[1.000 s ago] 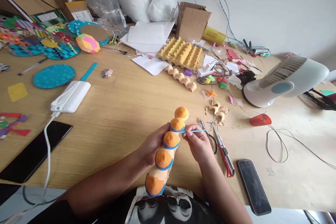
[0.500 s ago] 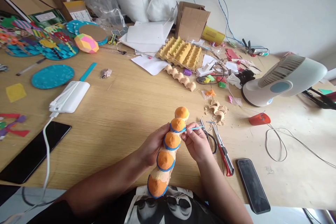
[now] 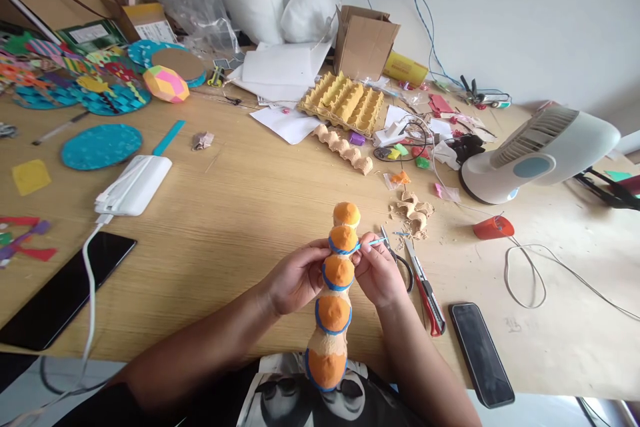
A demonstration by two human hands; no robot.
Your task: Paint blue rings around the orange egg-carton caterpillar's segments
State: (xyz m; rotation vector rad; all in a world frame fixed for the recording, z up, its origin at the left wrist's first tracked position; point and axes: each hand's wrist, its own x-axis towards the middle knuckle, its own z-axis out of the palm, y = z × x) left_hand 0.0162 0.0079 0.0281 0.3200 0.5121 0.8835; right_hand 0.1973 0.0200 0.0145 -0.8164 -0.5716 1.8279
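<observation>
An egg-carton strip (image 3: 336, 312) with several bumps capped in orange runs lengthwise in front of my chest. Blue bands edge most of the caps; around the farthest one I see no blue. My left hand (image 3: 298, 277) grips the strip from its left side, near the second and third bumps from the far end. In my right hand (image 3: 379, 272), thumb and fingers pinch a thin blue strip (image 3: 376, 241). Its inner end touches the rim of the second bump from the far end, and the other end points right.
Right of my hand lie scissors (image 3: 409, 275), a red utility knife (image 3: 431, 307) and a phone (image 3: 481, 353). A power bank (image 3: 134, 184) and black tablet-like slab (image 3: 65, 290) are at left. Farther back are a yellow egg tray (image 3: 345, 101) and a white fan (image 3: 537, 153).
The egg-carton strip has swung more upright, its near end shifting right. My right hand has moved slightly right with the blue strip, and my left hand's fingers have shifted on the carton.
</observation>
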